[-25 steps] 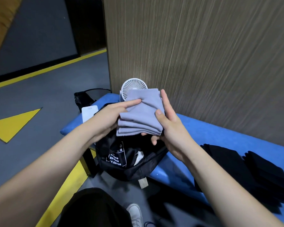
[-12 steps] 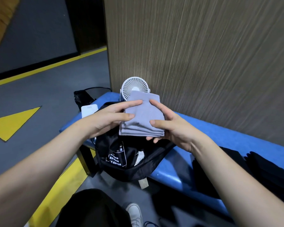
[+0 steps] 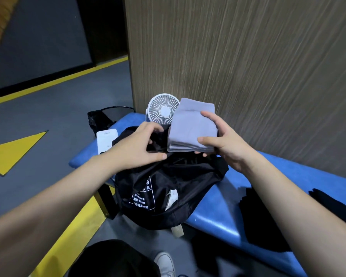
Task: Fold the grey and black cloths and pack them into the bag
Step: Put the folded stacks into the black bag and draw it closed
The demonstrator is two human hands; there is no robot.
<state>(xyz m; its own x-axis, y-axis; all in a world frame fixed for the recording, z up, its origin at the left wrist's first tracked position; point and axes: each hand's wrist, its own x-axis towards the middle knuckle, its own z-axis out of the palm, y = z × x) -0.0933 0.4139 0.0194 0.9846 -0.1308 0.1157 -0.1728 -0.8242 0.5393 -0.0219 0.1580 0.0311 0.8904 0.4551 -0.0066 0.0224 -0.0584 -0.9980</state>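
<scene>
My right hand (image 3: 226,144) pinches folded grey cloth stack (image 3: 192,126) above black fabric bag (image 3: 168,188) on blue padded table (image 3: 224,204). Left hand (image 3: 140,146) grips bag rim. Stack soft, light, floppy; likely best clamped across layered edge.

bag (image 3: 164,188) interior: hidden | black cloths (image 3: 262,220): part behind right arm, cut by right edge | shoe (image 3: 165,263): cut by bottom edge
</scene>
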